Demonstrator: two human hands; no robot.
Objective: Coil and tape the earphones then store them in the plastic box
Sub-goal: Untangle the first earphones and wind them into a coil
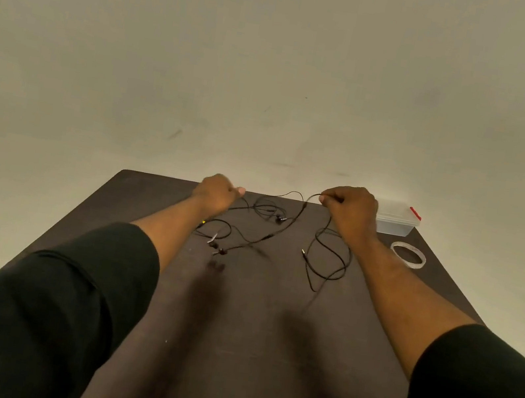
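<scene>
Across the far half of the table (156, 202) the earphones (269, 234) are stretched — pinched by the right hand (349, 210) and gripped by the left hand (217, 191), likely for untangling — while tape (408, 255) and box (395, 219) are kept near.

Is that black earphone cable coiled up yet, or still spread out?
Spread out. The black earphone cable sprawls in loose loops across the dark table, pinched by the left hand and right hand.

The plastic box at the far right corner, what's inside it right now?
Nothing shows through the plastic box; its clear walls look empty and its lid is on. The right hand covers its left end, so that part stays unseen. The earphones are outside it.
</scene>
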